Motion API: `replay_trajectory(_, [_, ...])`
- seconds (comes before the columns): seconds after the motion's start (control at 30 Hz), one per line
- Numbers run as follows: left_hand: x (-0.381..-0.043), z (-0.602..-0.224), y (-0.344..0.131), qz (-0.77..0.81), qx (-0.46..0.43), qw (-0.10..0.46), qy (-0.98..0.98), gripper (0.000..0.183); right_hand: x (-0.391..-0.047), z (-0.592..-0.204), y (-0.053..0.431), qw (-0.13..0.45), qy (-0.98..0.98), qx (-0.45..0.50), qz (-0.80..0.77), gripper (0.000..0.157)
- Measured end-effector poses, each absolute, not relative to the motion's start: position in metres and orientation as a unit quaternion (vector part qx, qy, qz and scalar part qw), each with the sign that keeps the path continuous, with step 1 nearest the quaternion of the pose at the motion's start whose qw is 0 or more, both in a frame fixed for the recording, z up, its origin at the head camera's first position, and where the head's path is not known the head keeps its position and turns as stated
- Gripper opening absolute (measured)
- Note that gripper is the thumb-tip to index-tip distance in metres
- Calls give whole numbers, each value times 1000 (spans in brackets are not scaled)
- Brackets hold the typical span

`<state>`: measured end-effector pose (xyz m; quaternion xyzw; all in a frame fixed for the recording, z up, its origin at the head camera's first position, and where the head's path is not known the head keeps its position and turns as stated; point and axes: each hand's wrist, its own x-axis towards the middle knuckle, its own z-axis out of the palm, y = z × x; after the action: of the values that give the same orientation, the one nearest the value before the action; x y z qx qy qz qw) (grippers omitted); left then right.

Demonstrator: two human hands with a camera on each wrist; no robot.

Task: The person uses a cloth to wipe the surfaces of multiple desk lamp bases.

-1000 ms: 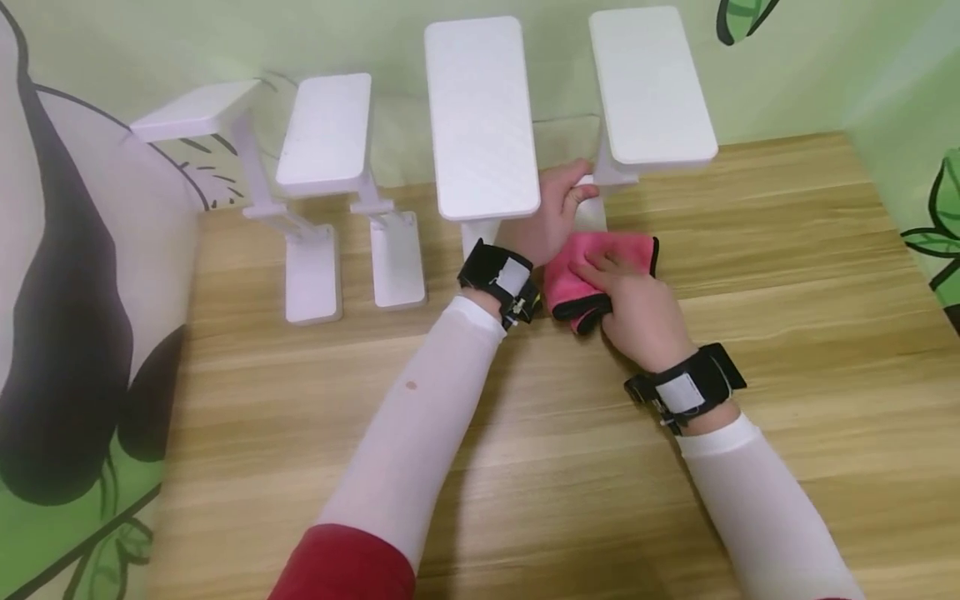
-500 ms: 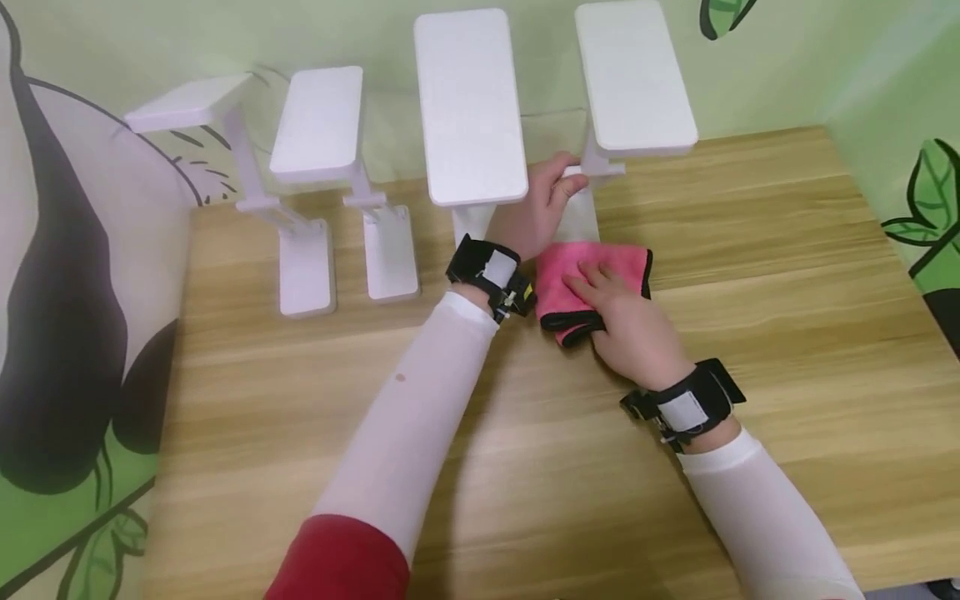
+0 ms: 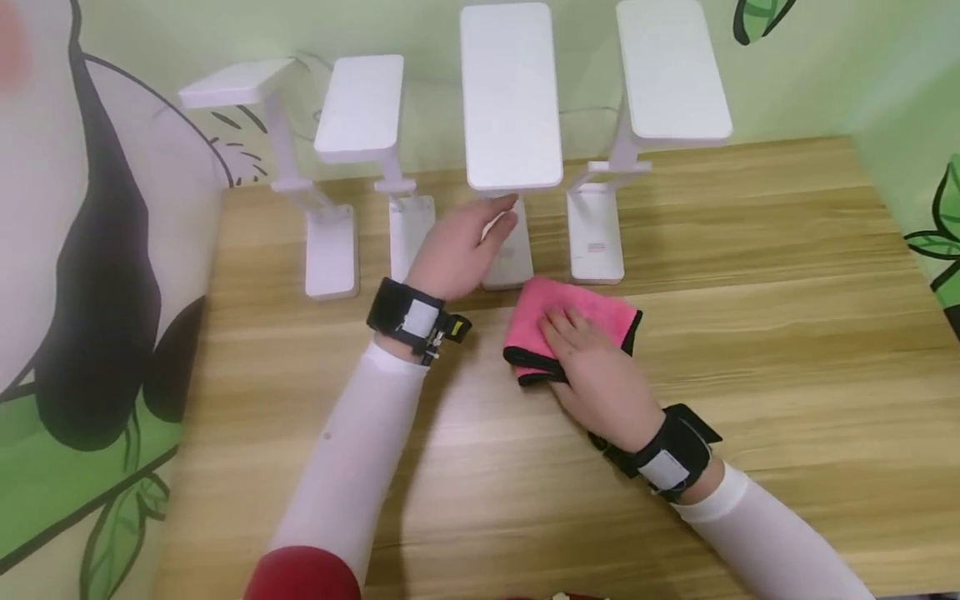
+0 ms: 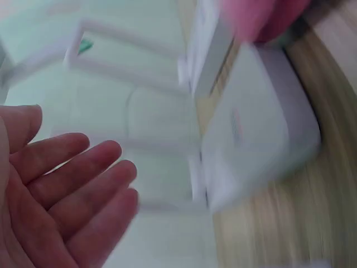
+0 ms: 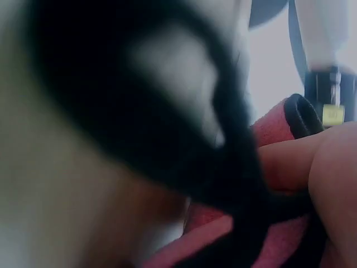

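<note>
Four-sided white desk lamps with flat heads stand in a row. My left hand [image 3: 453,254] hovers beside the base [image 3: 510,260] of the third lamp from the left, partly covering it. In the left wrist view its fingers [image 4: 92,184] are extended and apart from the blurred lamp base [image 4: 251,134]. My right hand [image 3: 607,379] holds a folded pink cloth [image 3: 596,304] with black edging, just in front of the lamp bases. Its fingers lie over the cloth; the thumb is hidden from above. The right wrist view shows the cloth [image 5: 273,127] against the hand, with dark edging blurred up close.
The rightmost lamp [image 3: 595,237] stands behind the cloth. Two smaller lamps [image 3: 332,254] are at the left, and one base is partly behind my left hand. A painted wall [image 3: 787,83] borders the wooden table [image 3: 750,275] at the back and sides.
My left hand has left the rightmost lamp and moved left to the third lamp. My right hand has drawn the cloth back toward me, off the rightmost lamp's base.
</note>
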<state>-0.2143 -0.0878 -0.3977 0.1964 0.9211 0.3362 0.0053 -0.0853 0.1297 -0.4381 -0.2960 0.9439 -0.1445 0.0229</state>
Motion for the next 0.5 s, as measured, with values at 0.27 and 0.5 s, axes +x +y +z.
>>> replay_trajectory(0.27, [-212, -399, -112, 292, 148, -43, 944, 42, -48, -453, 111, 60, 914, -389, -100, 70])
replay_trajectory(0.5, [-214, -411, -107, 235, 141, 30, 961, 56, -53, -445, 116, 130, 883, -432, -127, 77])
